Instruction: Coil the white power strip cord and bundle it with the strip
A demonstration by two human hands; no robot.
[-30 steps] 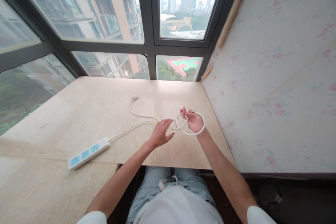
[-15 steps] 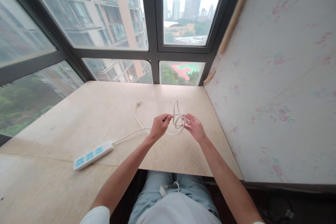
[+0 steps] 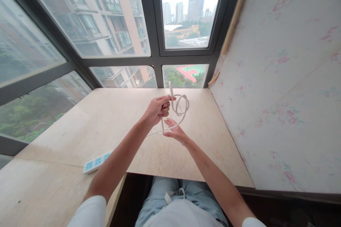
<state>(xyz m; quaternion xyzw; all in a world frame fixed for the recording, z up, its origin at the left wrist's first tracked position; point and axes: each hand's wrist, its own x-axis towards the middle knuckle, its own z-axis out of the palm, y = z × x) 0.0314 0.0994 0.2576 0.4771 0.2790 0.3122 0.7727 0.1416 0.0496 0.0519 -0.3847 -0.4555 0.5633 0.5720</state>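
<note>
A white power cord (image 3: 182,108) is coiled into small loops and held up above the beige tabletop (image 3: 112,127). My left hand (image 3: 157,109) is closed around the cord at the left side of the coil. Just below the coil, my right hand (image 3: 175,133) pinches the cord where it runs down. The cord leads left behind my left forearm to a white power strip (image 3: 97,161) with blue sockets, lying near the table's front edge. The plug end is not visible.
Large windows with dark frames (image 3: 156,42) stand along the table's far and left sides. A floral-papered wall (image 3: 279,88) closes off the right side. My lap in light trousers (image 3: 176,205) is below the table's front edge.
Both hands have lifted the coil up off the table and toward the window. My left hand went from open to gripping the cord, and the right hand shifted from inside the loops to below them.
</note>
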